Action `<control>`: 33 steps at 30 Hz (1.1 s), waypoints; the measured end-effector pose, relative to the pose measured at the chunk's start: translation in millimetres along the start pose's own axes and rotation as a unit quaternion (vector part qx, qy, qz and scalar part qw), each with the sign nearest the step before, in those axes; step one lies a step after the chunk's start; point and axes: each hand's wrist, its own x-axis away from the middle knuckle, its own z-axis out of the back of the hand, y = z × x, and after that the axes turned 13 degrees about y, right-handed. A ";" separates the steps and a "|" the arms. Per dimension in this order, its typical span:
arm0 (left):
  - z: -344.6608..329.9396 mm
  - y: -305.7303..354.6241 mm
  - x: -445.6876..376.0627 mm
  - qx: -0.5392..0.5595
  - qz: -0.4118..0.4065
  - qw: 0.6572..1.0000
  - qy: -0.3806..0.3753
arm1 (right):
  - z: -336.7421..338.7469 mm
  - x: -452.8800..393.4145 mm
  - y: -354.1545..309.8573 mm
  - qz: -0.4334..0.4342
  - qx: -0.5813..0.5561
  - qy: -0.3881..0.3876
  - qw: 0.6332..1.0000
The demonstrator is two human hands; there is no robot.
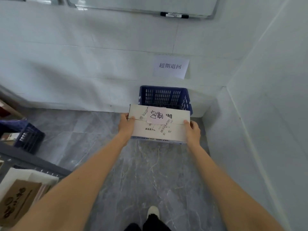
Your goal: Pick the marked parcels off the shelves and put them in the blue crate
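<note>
- Both hands grip one white parcel [159, 125]: left hand [127, 123] on its left end, right hand [193, 130] on its right.
- Parcel hangs just before the blue crate [164, 96].

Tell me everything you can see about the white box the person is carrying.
The white box looks like cardboard, flat and rectangular, closed, held about level in front of the blue crate, partly hiding its near rim. A pale pink note with handwritten characters sits on top, among several barcode stickers and some printed text. The left hand grips its left end, the right hand its right end.
</note>
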 end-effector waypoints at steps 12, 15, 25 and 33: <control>-94.6 40.4 -118.7 0.013 0.067 0.996 -0.052 | -92.6 -134.7 -21.5 -0.046 0.005 -0.001 0.999; -118.7 45.8 -149.5 0.010 0.087 0.994 -0.064 | -113.2 -166.5 -26.1 -0.060 0.005 0.008 0.998; -226.0 66.7 -242.1 0.010 0.145 0.986 -0.076 | -174.6 -293.9 -27.0 -0.101 -0.007 -0.008 0.995; -306.9 51.8 -327.6 0.000 0.212 0.976 -0.039 | -246.5 -402.0 -1.1 -0.184 0.025 -0.059 0.981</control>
